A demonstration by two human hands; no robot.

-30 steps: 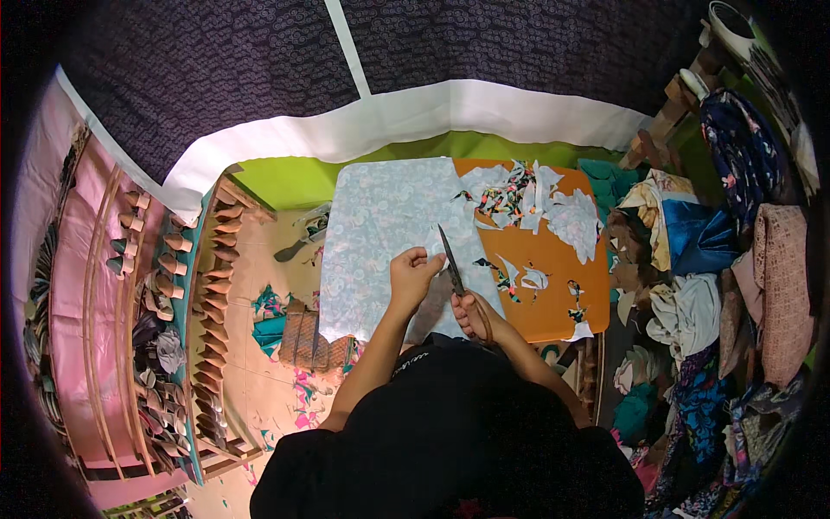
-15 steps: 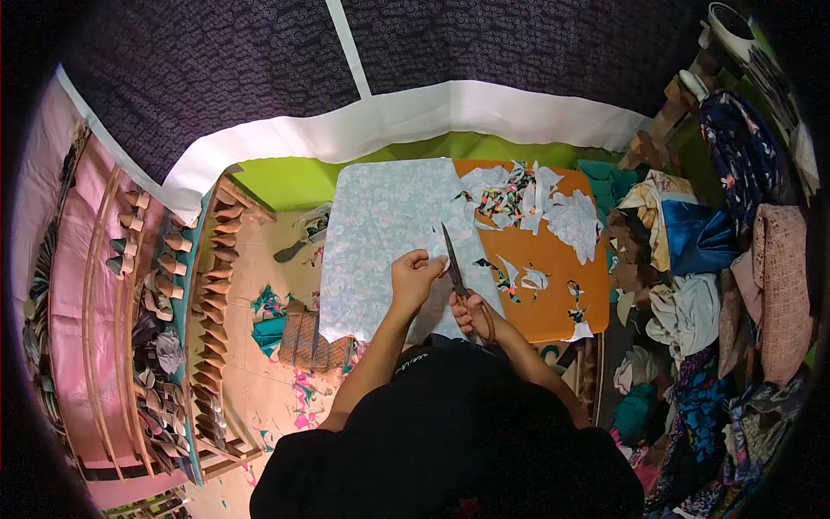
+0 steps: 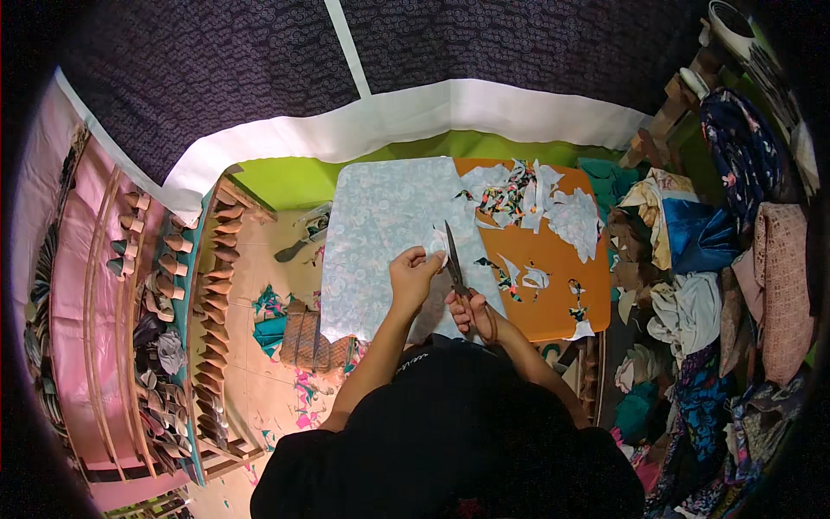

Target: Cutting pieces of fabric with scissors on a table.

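Observation:
My right hand (image 3: 468, 311) is wrapped round the handles of a large pair of dark scissors (image 3: 455, 264), whose blades point away from me. Close to the blades, my left hand (image 3: 412, 275) is closed in a pinch on a small piece of pale fabric (image 3: 439, 258), most of it covered by the fingers. Both hands are above a light blue-white patterned cloth (image 3: 380, 208), which lies spread over the left and middle of an orange table (image 3: 553, 320). Cut fabric scraps (image 3: 519, 195), white on one side and floral on the other, lie at the table's right.
Racks of shoe-shaped forms (image 3: 216, 320) stand at the left. A brown patterned bundle (image 3: 311, 342) and coloured scraps lie on the floor beside the table. Heaps of fabric (image 3: 687, 311) fill the right side. A dark patterned curtain (image 3: 519, 52) hangs beyond the table.
My right hand has shifted slightly left and the scissors' tip a little to the right. The left hand keeps its pinch on the fabric piece, almost in the same place.

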